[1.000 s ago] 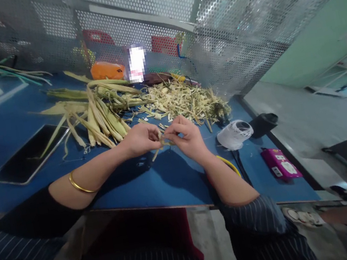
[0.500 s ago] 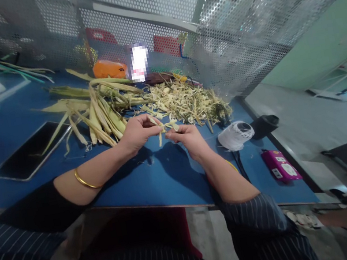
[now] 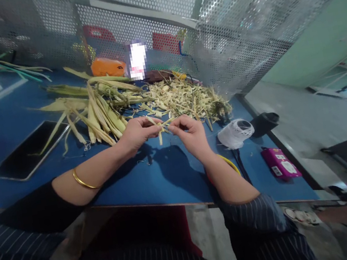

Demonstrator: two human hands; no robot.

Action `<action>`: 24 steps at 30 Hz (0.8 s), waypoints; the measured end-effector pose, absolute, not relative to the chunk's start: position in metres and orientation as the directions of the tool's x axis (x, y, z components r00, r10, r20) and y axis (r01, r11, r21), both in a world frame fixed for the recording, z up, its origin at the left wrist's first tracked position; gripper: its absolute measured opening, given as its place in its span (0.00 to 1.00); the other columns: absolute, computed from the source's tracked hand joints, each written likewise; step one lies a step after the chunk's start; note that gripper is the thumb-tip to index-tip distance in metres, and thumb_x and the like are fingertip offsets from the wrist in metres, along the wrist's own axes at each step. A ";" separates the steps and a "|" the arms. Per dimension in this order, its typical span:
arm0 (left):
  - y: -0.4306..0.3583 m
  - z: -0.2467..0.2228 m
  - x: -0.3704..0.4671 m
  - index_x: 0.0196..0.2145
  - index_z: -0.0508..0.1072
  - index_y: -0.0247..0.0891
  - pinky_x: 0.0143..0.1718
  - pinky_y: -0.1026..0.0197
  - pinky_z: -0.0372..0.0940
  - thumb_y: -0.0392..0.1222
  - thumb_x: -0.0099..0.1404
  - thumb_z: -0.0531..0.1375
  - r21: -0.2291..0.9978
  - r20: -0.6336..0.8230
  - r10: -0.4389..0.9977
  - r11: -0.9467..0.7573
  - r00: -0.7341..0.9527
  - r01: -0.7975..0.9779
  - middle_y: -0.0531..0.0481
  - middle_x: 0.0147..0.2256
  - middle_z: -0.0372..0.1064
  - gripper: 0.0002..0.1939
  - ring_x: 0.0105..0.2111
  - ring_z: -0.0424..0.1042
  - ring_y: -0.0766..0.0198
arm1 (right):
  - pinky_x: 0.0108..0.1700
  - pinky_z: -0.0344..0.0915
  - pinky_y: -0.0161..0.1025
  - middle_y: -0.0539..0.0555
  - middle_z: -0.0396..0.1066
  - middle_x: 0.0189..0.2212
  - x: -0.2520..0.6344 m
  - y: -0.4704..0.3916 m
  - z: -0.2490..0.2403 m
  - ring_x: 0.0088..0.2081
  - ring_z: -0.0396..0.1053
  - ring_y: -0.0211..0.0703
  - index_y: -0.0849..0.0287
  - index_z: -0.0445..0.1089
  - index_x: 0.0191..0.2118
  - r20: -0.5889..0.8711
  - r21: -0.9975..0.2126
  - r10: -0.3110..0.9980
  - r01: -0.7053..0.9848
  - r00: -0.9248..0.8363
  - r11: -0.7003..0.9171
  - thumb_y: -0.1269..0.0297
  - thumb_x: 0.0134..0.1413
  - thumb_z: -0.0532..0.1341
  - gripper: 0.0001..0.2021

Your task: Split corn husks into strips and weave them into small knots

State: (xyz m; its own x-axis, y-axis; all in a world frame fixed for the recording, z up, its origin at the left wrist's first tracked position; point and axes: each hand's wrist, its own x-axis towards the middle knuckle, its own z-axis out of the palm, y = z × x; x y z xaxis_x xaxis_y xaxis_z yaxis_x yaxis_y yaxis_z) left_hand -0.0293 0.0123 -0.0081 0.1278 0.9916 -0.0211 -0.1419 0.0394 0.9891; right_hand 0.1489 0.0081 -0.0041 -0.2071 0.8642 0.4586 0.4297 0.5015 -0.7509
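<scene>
My left hand (image 3: 142,132) pinches a pale yellow-green corn husk strip (image 3: 160,137) between thumb and fingers; one end hangs below the fingertips. My right hand (image 3: 191,136) is closed in a pinch just to the right, at another end of the strip; its fingertips hide the exact grip. Both hands are above the blue table (image 3: 182,182). Behind my left hand lies a bundle of long corn husks (image 3: 103,111). Beyond my right hand spreads a heap of shredded husk pieces (image 3: 184,99).
On the right stand a white thread cone (image 3: 236,133) and a black cone (image 3: 264,123), with a purple packet (image 3: 280,162) nearer me. A dark flat tablet-like panel (image 3: 29,151) lies left. An orange packet (image 3: 108,67) sits against the perforated metal screen (image 3: 146,16).
My right hand has shifted slightly up and right, its fingers more bunched. Less husk shows between the two hands. My left hand keeps its pinch in nearly the same place.
</scene>
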 end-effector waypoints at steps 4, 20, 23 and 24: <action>0.013 -0.013 -0.030 0.31 0.76 0.31 0.31 0.63 0.65 0.37 0.48 0.67 0.999 0.036 0.993 -0.032 0.116 -0.035 0.50 0.26 0.72 0.11 0.25 0.69 0.68 | 0.36 0.56 0.38 0.51 0.66 0.29 0.150 0.001 0.000 0.31 0.63 0.39 0.57 0.72 0.30 0.591 -0.368 0.714 0.662 -0.375 0.652 0.63 0.60 0.58 0.09; 0.010 -0.002 -0.036 0.31 0.73 0.33 0.31 0.63 0.64 0.36 0.50 0.67 0.992 -0.037 0.868 0.093 0.496 -0.088 0.49 0.26 0.72 0.10 0.25 0.69 0.69 | 0.28 0.52 0.35 0.46 0.66 0.18 0.153 0.021 -0.009 0.22 0.56 0.32 0.60 0.70 0.22 -0.103 -0.992 0.974 0.091 -0.203 -0.086 0.57 0.33 0.70 0.12; 0.012 -0.006 -0.035 0.31 0.73 0.34 0.30 0.64 0.63 0.35 0.50 0.68 0.984 -0.037 0.909 0.106 0.416 -0.143 0.51 0.25 0.71 0.09 0.24 0.68 0.70 | 0.27 0.51 0.34 0.46 0.66 0.18 0.152 0.020 -0.008 0.22 0.54 0.31 0.59 0.72 0.23 -0.062 -0.994 0.974 0.097 -0.216 -0.042 0.59 0.31 0.70 0.11; 0.013 -0.008 -0.034 0.31 0.73 0.34 0.28 0.65 0.62 0.36 0.50 0.68 0.982 -0.041 0.923 0.108 0.383 -0.154 0.52 0.24 0.71 0.09 0.23 0.67 0.70 | 0.28 0.52 0.34 0.46 0.67 0.19 0.151 0.019 -0.008 0.23 0.55 0.32 0.59 0.73 0.23 -0.046 -0.994 0.973 0.103 -0.226 -0.023 0.60 0.32 0.70 0.10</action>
State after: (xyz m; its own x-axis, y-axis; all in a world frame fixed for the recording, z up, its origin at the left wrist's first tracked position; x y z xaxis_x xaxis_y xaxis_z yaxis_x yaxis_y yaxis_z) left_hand -0.0342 0.0126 -0.0075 0.3829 0.9229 -0.0414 -0.1542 0.1081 0.9821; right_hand 0.1512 0.0189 -0.0078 -0.2264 0.9730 -0.0457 0.1031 -0.0227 -0.9944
